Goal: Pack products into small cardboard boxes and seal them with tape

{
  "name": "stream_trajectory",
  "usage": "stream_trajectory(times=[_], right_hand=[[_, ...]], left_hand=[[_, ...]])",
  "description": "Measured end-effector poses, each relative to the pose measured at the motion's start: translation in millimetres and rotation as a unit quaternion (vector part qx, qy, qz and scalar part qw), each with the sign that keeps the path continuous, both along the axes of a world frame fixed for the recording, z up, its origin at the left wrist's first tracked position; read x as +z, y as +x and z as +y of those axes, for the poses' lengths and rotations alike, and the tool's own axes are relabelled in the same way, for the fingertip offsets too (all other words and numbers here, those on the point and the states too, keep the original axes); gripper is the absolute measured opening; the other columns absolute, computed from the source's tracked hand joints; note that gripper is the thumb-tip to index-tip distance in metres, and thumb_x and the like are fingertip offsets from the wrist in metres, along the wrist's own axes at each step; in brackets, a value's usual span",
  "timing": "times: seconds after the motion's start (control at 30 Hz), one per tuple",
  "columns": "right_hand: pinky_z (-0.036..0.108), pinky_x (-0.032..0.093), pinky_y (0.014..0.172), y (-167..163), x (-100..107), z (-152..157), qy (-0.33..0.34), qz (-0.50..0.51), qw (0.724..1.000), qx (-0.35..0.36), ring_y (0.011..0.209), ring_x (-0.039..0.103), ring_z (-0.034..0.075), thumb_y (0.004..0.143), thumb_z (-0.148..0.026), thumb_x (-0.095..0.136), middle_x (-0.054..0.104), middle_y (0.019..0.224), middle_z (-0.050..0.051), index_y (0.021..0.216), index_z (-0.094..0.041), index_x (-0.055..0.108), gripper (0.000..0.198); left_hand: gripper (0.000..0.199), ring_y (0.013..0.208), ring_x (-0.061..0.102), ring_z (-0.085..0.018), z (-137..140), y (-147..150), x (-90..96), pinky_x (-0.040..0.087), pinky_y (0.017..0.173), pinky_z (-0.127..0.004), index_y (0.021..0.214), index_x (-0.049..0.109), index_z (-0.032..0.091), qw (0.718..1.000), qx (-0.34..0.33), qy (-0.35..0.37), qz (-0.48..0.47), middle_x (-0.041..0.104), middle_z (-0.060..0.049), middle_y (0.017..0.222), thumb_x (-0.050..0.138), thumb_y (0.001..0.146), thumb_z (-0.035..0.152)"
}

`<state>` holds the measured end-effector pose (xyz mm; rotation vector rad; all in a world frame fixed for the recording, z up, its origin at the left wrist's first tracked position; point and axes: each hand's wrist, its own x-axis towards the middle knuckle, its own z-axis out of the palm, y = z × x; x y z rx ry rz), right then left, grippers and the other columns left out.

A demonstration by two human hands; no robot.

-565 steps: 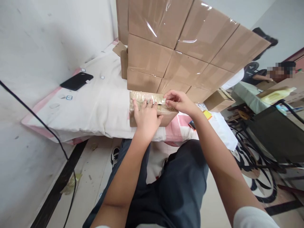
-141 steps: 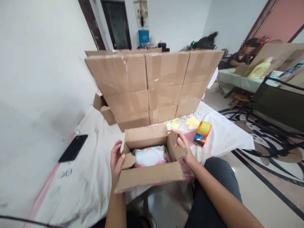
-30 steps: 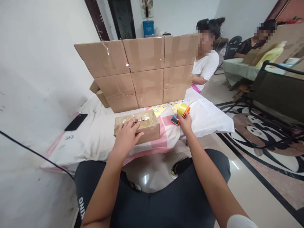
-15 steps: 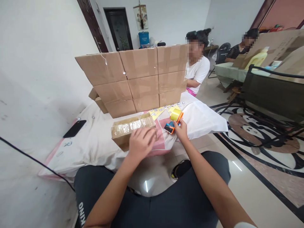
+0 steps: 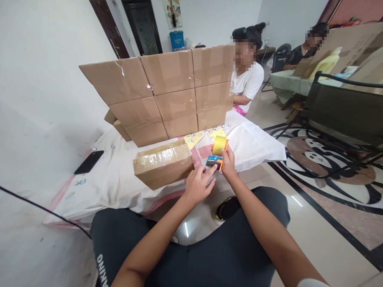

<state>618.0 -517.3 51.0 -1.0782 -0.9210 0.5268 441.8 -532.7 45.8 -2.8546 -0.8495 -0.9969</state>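
Observation:
My right hand (image 5: pixel 229 164) grips a tape dispenser (image 5: pixel 214 161), orange and blue, carrying a roll of yellow tape (image 5: pixel 219 145). The fingers of my left hand (image 5: pixel 200 184) are apart, and its index finger reaches to the dispenser's dark front end; whether it picks at a tape end there is too small to tell. Left of that hand, a cardboard box (image 5: pixel 164 169) rests on the cloth-covered table, with shiny clear tape along its top.
Behind the box stands a wall of stacked cardboard boxes (image 5: pixel 178 101). A black phone (image 5: pixel 89 162) lies on the tablecloth (image 5: pixel 115 181) at left. Beyond the boxes sits a person in a white shirt (image 5: pixel 249 85). A folding chair (image 5: pixel 344 113) stands at right.
My left hand has moved right, from in front of the box to the tape dispenser. In my right hand the dispenser has turned somewhat. The view has shifted slightly.

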Motion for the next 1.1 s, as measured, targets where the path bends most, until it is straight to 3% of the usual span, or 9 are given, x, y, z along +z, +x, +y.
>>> stream_trajectory(times=[0.47,0.63,0.83,1.1], right_hand=[[0.031,0.05,0.075,-6,0,-9,0.006,-0.023,1.0,0.007,0.076,0.057,0.018,0.094,-0.055,0.047,0.062,0.085,0.002,0.092,-0.023,0.059,0.034],[0.032,0.05,0.074,-9,-3,-11,-0.001,-0.048,0.999,0.009,0.075,0.056,0.019,0.095,-0.059,0.045,0.063,0.087,0.003,0.097,-0.022,0.061,0.04],[0.034,0.049,0.077,-16,1,-11,-0.004,-0.078,0.997,0.026,0.078,0.057,0.021,0.095,-0.062,0.042,0.061,0.079,0.003,0.091,-0.023,0.06,0.043],[0.032,0.046,0.072,-22,-2,-12,0.007,-0.117,0.992,0.053,0.076,0.054,0.019,0.098,-0.056,0.039,0.059,0.078,0.004,0.085,-0.02,0.059,0.043]], left_hand=[[0.046,0.094,0.058,-0.023,-3,-7,-1.5,0.049,0.083,-0.036,0.142,0.056,0.029,0.999,0.005,0.008,-0.034,0.057,-0.01,0.104,0.049,0.098,0.038],[0.043,0.093,0.058,-0.023,-1,-7,-1.9,0.049,0.082,-0.035,0.139,0.06,0.028,0.999,0.005,0.013,-0.047,0.057,-0.01,0.103,0.051,0.097,0.038],[0.028,0.082,0.055,-0.018,4,-12,9.7,0.047,0.075,-0.031,0.118,0.073,0.024,0.993,-0.006,0.064,-0.1,0.057,-0.007,0.088,0.058,0.096,0.029],[0.014,0.069,0.052,-0.014,15,-23,27.5,0.037,0.064,-0.028,0.104,0.074,0.022,0.974,-0.095,0.18,-0.1,0.059,-0.002,0.074,0.066,0.092,0.023]])
